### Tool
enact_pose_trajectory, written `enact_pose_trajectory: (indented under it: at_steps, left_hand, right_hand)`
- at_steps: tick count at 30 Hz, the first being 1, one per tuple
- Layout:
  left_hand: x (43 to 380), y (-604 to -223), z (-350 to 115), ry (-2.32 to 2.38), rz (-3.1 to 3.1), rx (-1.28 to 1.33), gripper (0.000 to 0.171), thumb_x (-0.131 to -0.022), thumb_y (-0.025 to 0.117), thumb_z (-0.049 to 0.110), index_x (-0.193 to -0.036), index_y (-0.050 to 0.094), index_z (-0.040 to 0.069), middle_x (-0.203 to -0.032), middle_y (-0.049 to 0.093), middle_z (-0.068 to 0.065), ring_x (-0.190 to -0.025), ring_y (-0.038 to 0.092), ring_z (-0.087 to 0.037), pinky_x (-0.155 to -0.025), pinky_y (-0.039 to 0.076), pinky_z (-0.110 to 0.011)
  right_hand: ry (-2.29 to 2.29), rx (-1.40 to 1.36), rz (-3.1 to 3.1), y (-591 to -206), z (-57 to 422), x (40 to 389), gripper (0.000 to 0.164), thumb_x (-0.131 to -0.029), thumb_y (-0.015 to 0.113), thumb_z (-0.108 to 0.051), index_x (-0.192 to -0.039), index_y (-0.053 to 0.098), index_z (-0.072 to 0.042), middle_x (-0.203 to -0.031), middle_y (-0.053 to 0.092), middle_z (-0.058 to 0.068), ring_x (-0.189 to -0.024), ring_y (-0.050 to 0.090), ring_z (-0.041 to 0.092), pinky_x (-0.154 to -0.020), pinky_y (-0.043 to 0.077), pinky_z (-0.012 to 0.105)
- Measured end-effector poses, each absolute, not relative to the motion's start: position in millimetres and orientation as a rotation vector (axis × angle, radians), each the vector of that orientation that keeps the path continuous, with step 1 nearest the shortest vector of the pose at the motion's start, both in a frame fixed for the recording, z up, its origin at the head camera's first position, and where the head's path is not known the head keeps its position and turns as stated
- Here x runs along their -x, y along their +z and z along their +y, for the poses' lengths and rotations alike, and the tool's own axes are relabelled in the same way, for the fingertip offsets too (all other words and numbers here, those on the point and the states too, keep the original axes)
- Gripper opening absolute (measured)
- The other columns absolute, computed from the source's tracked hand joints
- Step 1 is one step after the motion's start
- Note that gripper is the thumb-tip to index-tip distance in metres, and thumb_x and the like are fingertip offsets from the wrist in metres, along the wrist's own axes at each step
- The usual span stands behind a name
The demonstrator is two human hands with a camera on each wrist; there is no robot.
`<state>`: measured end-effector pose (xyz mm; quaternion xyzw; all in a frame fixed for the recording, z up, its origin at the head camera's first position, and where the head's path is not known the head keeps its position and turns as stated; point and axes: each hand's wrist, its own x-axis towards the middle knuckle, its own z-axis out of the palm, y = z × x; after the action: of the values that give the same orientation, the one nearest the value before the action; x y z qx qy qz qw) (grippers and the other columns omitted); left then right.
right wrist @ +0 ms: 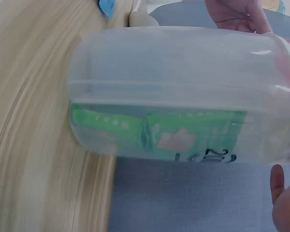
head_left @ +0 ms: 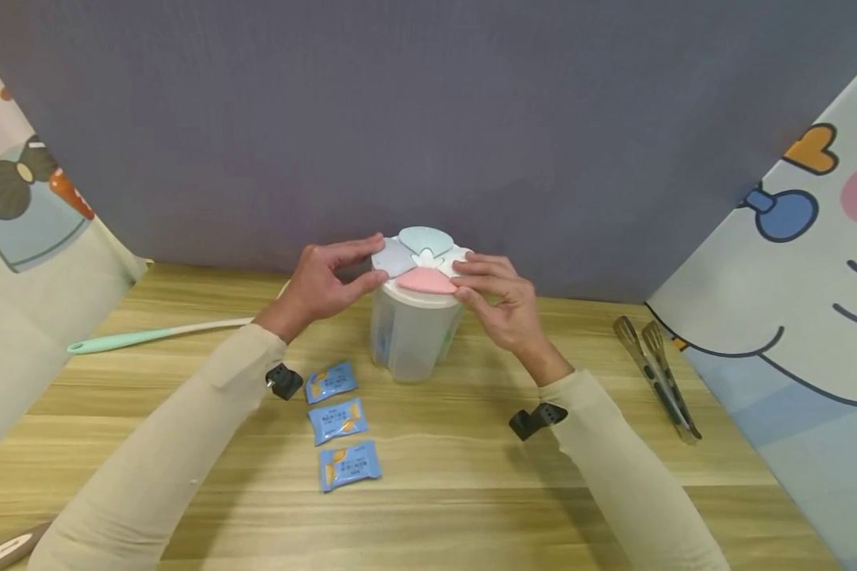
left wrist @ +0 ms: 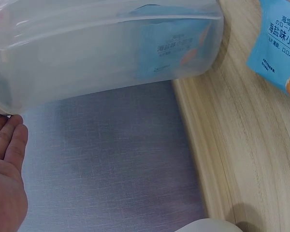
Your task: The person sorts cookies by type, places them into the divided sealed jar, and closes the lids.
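A tall clear canister (head_left: 417, 341) stands on the table against the grey backdrop. Its white lid (head_left: 423, 296) carries petal-shaped flaps: pale blue at the back, lavender at left, pink at front and white at right. My left hand (head_left: 328, 279) holds the lid's left edge, thumb and forefinger spread around it. On the opposite side my right hand (head_left: 501, 300) grips the lid, fingers over the white petal and thumb at the rim. Through the wall show a blue snack packet (left wrist: 171, 46) and green packets (right wrist: 193, 133). Three blue snack packets (head_left: 339, 420) lie in front of the canister, to the left.
Metal tongs (head_left: 660, 377) lie at the table's right side. At left is a long mint-handled tool (head_left: 124, 339), its far end hidden behind the left hand. A brown handle (head_left: 10, 549) juts in at the lower left corner. Printed cartoon panels flank the table.
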<state>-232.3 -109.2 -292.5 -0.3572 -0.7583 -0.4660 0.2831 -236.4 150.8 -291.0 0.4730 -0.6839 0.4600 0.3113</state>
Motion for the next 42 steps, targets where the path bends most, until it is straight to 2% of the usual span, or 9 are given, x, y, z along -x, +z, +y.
enact_pose_trajectory:
  at_steps: [7, 11, 14, 16, 19, 23, 28, 42]
  left_hand:
    - [235, -291, -108, -1.224, -2.011, 0.975, 0.038, -0.075, 0.076, -0.006, -0.110, 0.063, -0.013, -0.115, 0.059, -0.026, -0.105, 0.060, -0.037, -0.088, 0.049, -0.037]
    - [237, -291, -108, -1.223, -2.001, 0.991, 0.038, -0.074, 0.077, -0.006, -0.109, 0.064, -0.013, -0.115, 0.060, -0.026, -0.105, 0.060, -0.037, -0.087, 0.049, -0.036]
    - [236, -291, -109, -1.232, -2.005, 1.000, 0.038, -0.075, 0.076, -0.006, -0.110, 0.063, -0.014, -0.115, 0.059, -0.026, -0.105, 0.060, -0.038, -0.088, 0.049, -0.036]
    - [235, -291, -109, -1.239, -2.012, 0.995, 0.038, -0.075, 0.076, -0.006, -0.110, 0.063, -0.014, -0.115, 0.059, -0.026, -0.106, 0.059, -0.037, -0.088, 0.049, -0.036]
    - [234, -291, -109, -1.243, -2.012, 0.993, 0.038, -0.075, 0.076, -0.007, -0.110, 0.063, -0.014, -0.115, 0.059, -0.026, -0.106, 0.060, -0.037, -0.088, 0.049, -0.037]
    - [233, -291, -109, -1.244, -2.001, 0.993, 0.038, -0.074, 0.076, -0.007, -0.109, 0.063, -0.014, -0.115, 0.059, -0.026, -0.105, 0.060, -0.038, -0.088, 0.049, -0.035]
    - [233, -291, -109, -1.251, -1.987, 0.991, 0.038, -0.074, 0.076, -0.008, -0.109, 0.063, -0.014, -0.114, 0.059, -0.027, -0.104, 0.060, -0.039, -0.087, 0.050, -0.036]
    - [235, -293, -110, -1.266, -1.992, 0.996, 0.038, -0.074, 0.076, -0.008, -0.110, 0.062, -0.015, -0.115, 0.059, -0.027, -0.104, 0.060, -0.039, -0.088, 0.049, -0.036]
  right_hand:
    - [1.203, -1.174, -1.814, -286, 150, 238, 0.009, -0.077, 0.069, 0.010, -0.085, 0.068, 0.014, -0.090, 0.065, 0.030, -0.092, 0.056, 0.052, -0.088, 0.045, 0.049]
    - [1.214, -1.090, -1.849, -284, 148, 238, 0.015, -0.072, 0.067, 0.022, -0.085, 0.068, 0.015, -0.087, 0.066, 0.028, -0.091, 0.058, 0.050, -0.087, 0.047, 0.041]
    - [1.238, -1.036, -1.860, -284, 147, 239, 0.015, -0.071, 0.067, 0.024, -0.084, 0.067, 0.015, -0.086, 0.066, 0.029, -0.089, 0.059, 0.048, -0.085, 0.049, 0.035]
    - [1.272, -1.007, -1.873, -283, 147, 239, 0.013, -0.073, 0.066, 0.023, -0.083, 0.067, 0.016, -0.086, 0.065, 0.030, -0.089, 0.060, 0.043, -0.082, 0.050, 0.031]
    - [1.313, -0.956, -1.893, -283, 146, 241, 0.008, -0.077, 0.065, 0.020, -0.083, 0.067, 0.016, -0.085, 0.065, 0.029, -0.082, 0.061, 0.025, -0.072, 0.050, 0.026]
    - [1.351, -0.874, -1.935, -281, 145, 242, 0.005, -0.083, 0.065, 0.012, -0.085, 0.068, 0.014, -0.078, 0.065, 0.025, -0.069, 0.053, 0.008, -0.058, 0.045, 0.022]
    - [1.459, -0.795, -1.980, -278, 141, 242, 0.012, -0.089, 0.064, 0.002, -0.089, 0.068, 0.014, -0.077, 0.066, 0.023, -0.063, 0.054, 0.006, -0.054, 0.044, 0.019]
    - [1.585, -0.709, -1.994, -277, 137, 246, 0.015, -0.089, 0.065, 0.000, -0.092, 0.068, 0.014, -0.082, 0.068, 0.023, -0.062, 0.057, 0.005, -0.051, 0.044, 0.016]
